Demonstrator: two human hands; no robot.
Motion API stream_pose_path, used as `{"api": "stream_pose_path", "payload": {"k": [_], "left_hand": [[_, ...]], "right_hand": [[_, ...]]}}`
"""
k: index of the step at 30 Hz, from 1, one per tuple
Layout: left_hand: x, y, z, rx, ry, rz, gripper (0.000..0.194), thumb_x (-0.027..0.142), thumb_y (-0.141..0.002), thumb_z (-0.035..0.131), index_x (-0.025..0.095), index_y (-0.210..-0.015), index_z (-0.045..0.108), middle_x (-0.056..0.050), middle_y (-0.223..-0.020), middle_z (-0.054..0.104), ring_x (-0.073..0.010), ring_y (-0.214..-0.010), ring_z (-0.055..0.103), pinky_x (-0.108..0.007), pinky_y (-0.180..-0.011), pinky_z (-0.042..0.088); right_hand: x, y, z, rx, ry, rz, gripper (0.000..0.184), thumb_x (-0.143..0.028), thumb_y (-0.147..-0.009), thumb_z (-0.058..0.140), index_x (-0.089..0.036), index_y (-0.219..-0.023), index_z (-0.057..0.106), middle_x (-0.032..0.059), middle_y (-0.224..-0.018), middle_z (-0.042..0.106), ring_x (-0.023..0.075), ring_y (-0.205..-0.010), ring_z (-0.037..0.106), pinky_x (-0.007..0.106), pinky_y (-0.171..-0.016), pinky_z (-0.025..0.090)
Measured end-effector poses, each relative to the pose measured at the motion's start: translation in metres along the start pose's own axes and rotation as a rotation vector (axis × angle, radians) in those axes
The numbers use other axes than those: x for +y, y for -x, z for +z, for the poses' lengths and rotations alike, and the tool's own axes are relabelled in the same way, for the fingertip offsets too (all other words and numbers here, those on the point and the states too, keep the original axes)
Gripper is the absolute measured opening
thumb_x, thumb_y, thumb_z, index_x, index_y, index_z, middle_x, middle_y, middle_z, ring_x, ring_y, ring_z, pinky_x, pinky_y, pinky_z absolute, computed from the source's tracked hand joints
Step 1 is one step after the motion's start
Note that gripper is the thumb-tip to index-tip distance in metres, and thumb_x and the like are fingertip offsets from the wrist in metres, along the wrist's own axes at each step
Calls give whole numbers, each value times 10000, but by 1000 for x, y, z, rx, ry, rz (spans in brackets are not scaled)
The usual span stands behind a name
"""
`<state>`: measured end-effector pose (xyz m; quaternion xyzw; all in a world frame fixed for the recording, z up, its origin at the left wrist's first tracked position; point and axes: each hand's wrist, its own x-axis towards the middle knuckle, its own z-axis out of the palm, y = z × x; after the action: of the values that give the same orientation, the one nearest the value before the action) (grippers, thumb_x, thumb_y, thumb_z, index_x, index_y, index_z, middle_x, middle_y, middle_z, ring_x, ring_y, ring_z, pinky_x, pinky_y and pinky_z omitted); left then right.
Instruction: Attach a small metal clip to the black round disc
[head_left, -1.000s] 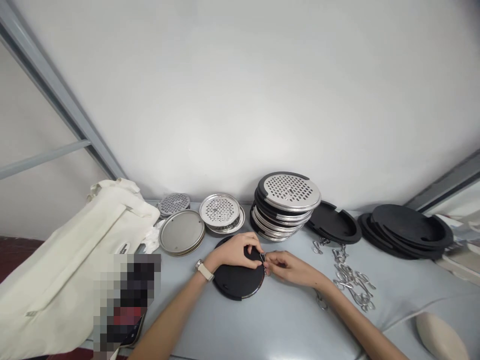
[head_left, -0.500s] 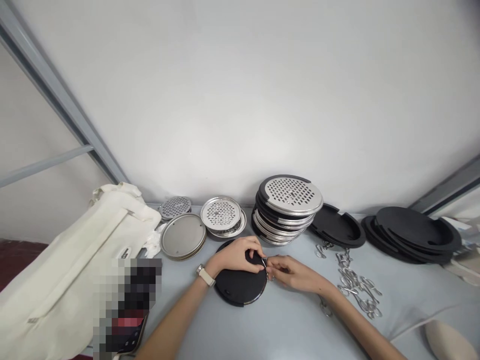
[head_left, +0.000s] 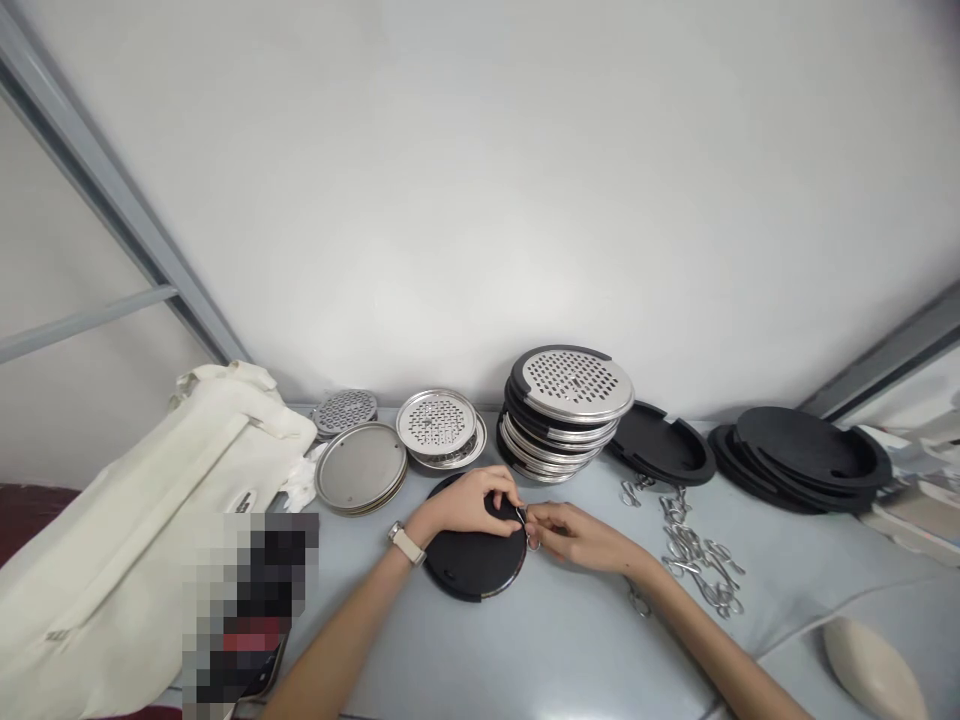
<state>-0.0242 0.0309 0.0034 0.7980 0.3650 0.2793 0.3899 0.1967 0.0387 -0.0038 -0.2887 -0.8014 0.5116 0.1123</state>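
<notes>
A round black disc (head_left: 472,560) lies flat on the grey table (head_left: 555,640) in front of me. My left hand (head_left: 465,503), with a watch on its wrist, rests on the disc's far edge, fingers curled and pinching at the right rim. My right hand (head_left: 577,535) meets it there, its fingers pinched on a small metal hook (head_left: 528,522) at the disc's rim. Both hands touch at that spot.
Behind stand a stack of black-and-steel perforated discs (head_left: 568,410), perforated steel plates (head_left: 439,425), plain steel plates (head_left: 361,465) and black discs (head_left: 664,445) (head_left: 806,455). Loose metal hooks (head_left: 697,555) lie to the right. A cream cloth bag (head_left: 142,540) lies left.
Both hands stay at the disc's right rim with only small finger shifts. The view has shifted slightly.
</notes>
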Motion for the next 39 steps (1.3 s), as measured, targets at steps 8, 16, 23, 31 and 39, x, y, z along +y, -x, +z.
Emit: {"api": "stream_pose_path", "payload": {"k": [8, 16, 23, 31, 39], "left_hand": [[-3, 1, 1, -5, 21, -1, 166, 165, -672, 698, 145, -823, 632, -30, -960, 583, -93, -722, 525, -224, -678, 440], [-4, -1, 2, -6, 32, -10, 165, 154, -678, 693, 146, -833, 637, -24, -939, 573, -94, -734, 519, -218, -682, 440], [-2, 1, 1, -8, 38, -6, 147, 164, -682, 701, 146, -803, 618, -22, -952, 576, -86, -723, 514, -218, -692, 445], [0, -1, -1, -29, 46, 1, 146, 146, -688, 684, 147, -825, 631, -23, -973, 585, -84, -723, 518, -216, -686, 450], [-2, -1, 0, -28, 66, 0, 151, 149, -685, 693, 145, -826, 636, -31, -979, 591, -85, -717, 515, -220, -684, 453]], "right_hand": [[-2, 0, 1, 20, 29, -13, 420, -483, -950, 386, -157, -786, 593, -22, -585, 486, 109, -540, 418, 222, -522, 355], [3, 0, 2, 17, 14, -1, 396, -449, -964, 369, -159, -795, 580, -35, -562, 463, 96, -502, 388, 215, -499, 329], [4, -1, 3, 40, 55, -30, 338, -377, -959, 392, -164, -742, 541, -32, -606, 446, 100, -554, 388, 209, -518, 322], [7, -3, 5, 51, 82, -48, 290, -304, -950, 381, -174, -700, 451, -43, -619, 401, 95, -568, 354, 210, -527, 290], [11, -4, 5, 54, 93, -52, 274, -286, -941, 373, -186, -686, 376, -48, -630, 348, 96, -582, 320, 218, -528, 264]]}}
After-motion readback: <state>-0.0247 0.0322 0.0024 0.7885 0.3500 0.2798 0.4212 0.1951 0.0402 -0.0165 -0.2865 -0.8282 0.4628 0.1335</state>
